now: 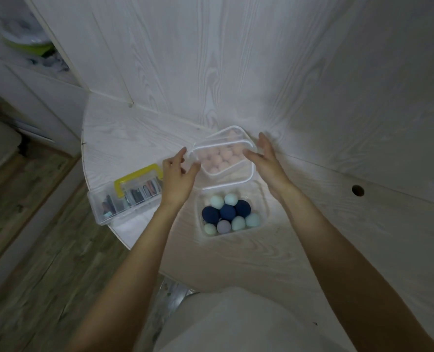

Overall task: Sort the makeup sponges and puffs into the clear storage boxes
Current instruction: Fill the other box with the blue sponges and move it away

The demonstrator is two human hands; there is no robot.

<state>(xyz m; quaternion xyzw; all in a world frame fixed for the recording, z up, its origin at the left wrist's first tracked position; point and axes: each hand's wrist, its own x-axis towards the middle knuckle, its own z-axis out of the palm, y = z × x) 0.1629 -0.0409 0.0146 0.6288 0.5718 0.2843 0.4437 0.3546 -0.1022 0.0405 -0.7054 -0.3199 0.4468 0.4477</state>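
Pink sponges (219,158), round and pale, fill the far clear box (223,158), its lid (246,144) seemingly ajar. Left hand (177,177) and right hand (266,161) flank it, fingers spread, gripping nothing. A near box (232,214) holds navy and mint sponges; a yellow-handled case (128,193) sits left on the white table (261,262).

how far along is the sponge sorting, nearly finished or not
Nearly finished, it seems. Done: the pink sponges sit in the far clear box, and the blue, teal and lilac sponges fill the near clear box. In hand: the left hand and right hand flank a clear lid over the pink box, both open. Left: seating that lid; no loose sponges show on the table.
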